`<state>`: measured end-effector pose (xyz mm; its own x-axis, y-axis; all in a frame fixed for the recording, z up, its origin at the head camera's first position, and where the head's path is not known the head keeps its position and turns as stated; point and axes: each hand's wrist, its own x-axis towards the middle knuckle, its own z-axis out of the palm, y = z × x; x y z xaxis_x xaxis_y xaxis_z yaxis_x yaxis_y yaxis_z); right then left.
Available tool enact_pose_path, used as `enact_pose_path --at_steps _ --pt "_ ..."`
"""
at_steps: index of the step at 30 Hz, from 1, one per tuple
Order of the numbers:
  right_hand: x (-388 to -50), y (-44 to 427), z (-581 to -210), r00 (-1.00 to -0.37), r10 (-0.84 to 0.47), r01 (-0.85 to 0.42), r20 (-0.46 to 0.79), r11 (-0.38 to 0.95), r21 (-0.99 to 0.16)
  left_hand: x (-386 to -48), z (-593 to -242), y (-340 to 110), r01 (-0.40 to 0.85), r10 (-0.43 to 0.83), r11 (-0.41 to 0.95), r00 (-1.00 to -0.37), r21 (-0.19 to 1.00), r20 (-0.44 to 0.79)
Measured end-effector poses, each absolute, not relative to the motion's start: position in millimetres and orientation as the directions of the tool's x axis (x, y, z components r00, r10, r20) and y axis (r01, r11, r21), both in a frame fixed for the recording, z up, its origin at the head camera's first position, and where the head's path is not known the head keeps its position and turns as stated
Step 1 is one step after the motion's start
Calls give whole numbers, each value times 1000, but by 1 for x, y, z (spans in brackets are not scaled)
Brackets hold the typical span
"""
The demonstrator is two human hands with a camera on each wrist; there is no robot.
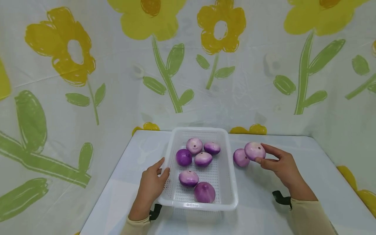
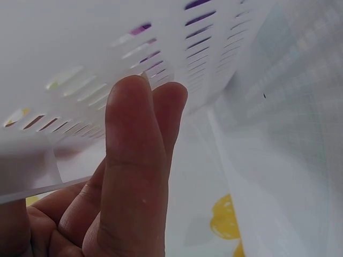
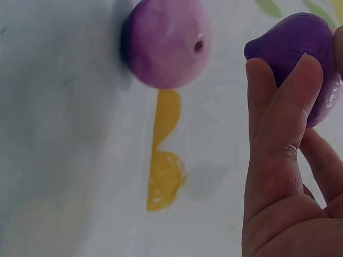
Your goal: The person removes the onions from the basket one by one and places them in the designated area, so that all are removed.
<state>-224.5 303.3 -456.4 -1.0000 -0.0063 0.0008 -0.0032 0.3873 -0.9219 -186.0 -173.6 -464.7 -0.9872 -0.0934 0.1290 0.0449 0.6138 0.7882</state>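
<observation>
- right hand (image 1: 283, 166) pinches a red onion (image 1: 253, 150) between thumb and fingers, right of the white perforated basket (image 1: 232, 169)
- second onion (image 1: 240, 158) sits on the surface (image 1: 258, 202) near it
- left hand (image 1: 151, 182), loosely bent, grasps nothing beside the basket's left wall; contact unclear
- six other onions (image 1: 203, 159) lie inside the basket

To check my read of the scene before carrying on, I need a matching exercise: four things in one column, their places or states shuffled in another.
1. left hand
2. right hand
3. loose red onion
4. white plastic basket

A. rests on the table, right of the basket
B. contains six onions
C. is at the basket's left side
D. pinches an onion

Pairs: 1-C, 2-D, 3-A, 4-B
</observation>
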Motion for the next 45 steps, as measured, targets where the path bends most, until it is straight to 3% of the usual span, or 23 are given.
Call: enact_pose_path --at_steps 22,45 --pt "-241 327 -496 -992 75 122 -103 309 -943 -186 -466 -175 34 -94 625 -989 780 118" --pt "-245 330 -507 -989 56 145 -134 361 -921 -186 -467 -175 33 -89 610 -990 792 109"
